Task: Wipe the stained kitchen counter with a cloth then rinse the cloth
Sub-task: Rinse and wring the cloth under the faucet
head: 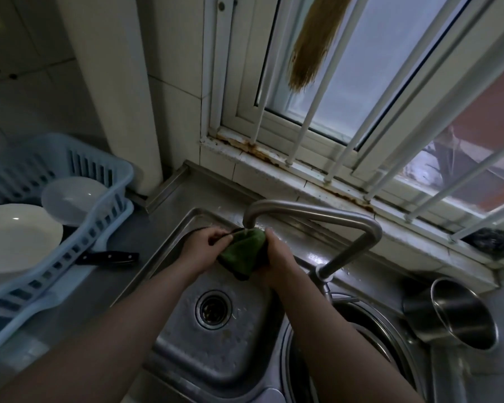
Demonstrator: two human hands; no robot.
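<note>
Cloth: my green cloth [245, 251], soft, bunched and folded, hangs over the left sink basin, right under the faucet's mouth.
Left grip: my left hand [202, 242] pinches the cloth's far left corner, fingers pressed together on it.
Right grip: my right hand [275, 257] is wrapped shut around the cloth's right edge.
Faucet: a brushed steel tube [312, 212], bent square, arching from its base on the right across to the cloth.
Basin: dull, spotted steel sink [221, 353] with rounded corners and a round drain [213, 311]; open room below and near the cloth.
Right basin: a round steel bowl [381, 330] sits in it, under my right forearm.
Table, left: a pale blue slatted dish rack [79, 228] holding white plates, touching the sink's left rim; a black-handled knife [108, 258] lies against it.
Table, right: a shiny steel pot [460, 312] tipped on its side, near the tiled window sill [274, 175].
</note>
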